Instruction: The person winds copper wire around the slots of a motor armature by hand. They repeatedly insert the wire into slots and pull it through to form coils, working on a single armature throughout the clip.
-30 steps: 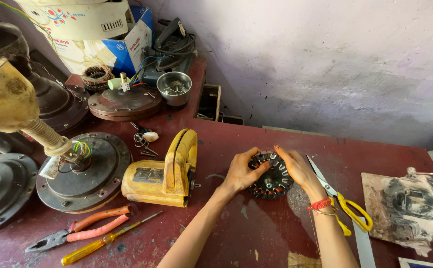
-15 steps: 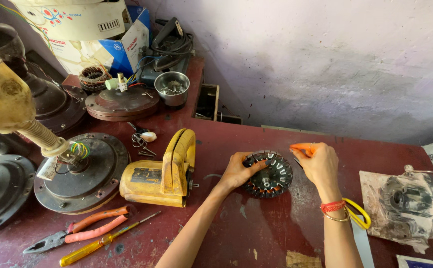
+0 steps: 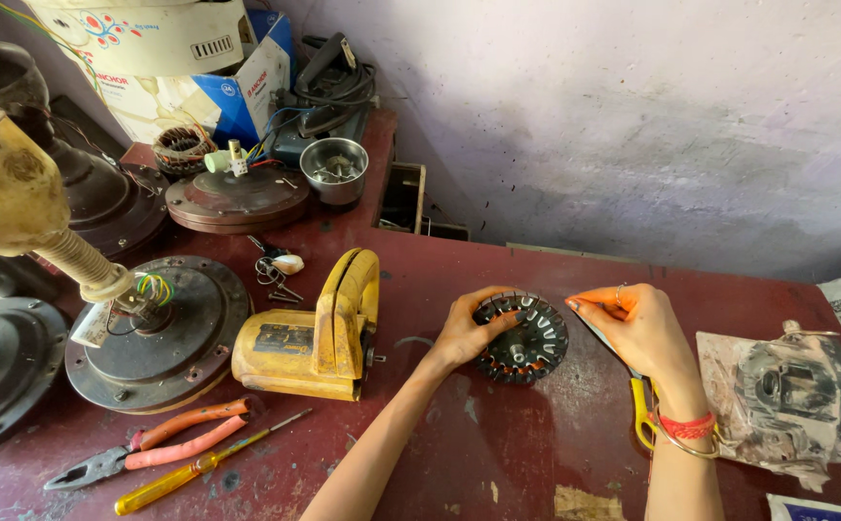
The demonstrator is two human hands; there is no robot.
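1. Change since half a second ago: the right hand (image 3: pixel 644 328) has come down from just above the stator rim to sit level with it, orange strip now pointing at the rim's right edge. One second ago that hand lay on the stator itself. Left hand (image 3: pixel 467 331) has not shifted.
2. Position: the fan stator (image 3: pixel 525 338), a dark slotted ring with orange lining in the slots, rests near the middle of the red workbench (image 3: pixel 498 453), tipped up slightly toward the camera.
3. Left hand: fingers wrapped over the ring's left rim, thumb on top, closed firmly on it.
4. Right hand: thumb and forefinger pinch a narrow orange insulation strip (image 3: pixel 596 298); its free end sits just beside the rim, probably not yet touching, though the view is too coarse to be sure.
5. Nearby: yellow-handled scissors (image 3: pixel 640 410) partly under the right wrist; yellow tool housing (image 3: pixel 316 333) to the left; pliers (image 3: pixel 146 452) and screwdriver (image 3: pixel 199 468) at the near edge.
6. Method note, my judgement: keep the ring braced against rotation with the left hand, rotate the target slot toward the strip, enter the strip square to the slot mouth, and push lengthwise in short strokes so the thin material does not buckle.
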